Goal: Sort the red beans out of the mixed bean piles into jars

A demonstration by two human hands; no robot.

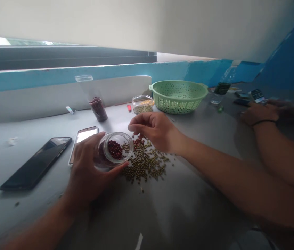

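My left hand (87, 170) is wrapped round a clear jar (102, 163), which is tilted with its mouth toward the right. Dark red beans (115, 150) lie inside it. Close to the jar's rim, my right hand (157, 132) hovers with thumb and fingertips pinched together. Whatever the pinch holds is too small or hidden to make out. Below that hand, green mung beans (147, 159) are spread loosely over the table, with a few red beans (138, 142) among them near the fingers.
Behind stand a tall clear container (98, 107) of dark beans, a round clear tub (142, 105) and a green colander (179, 97). Two phones (36, 163) lie at left. At right are a bottle (222, 86) and another person's hands (263, 113) with a phone (257, 96).
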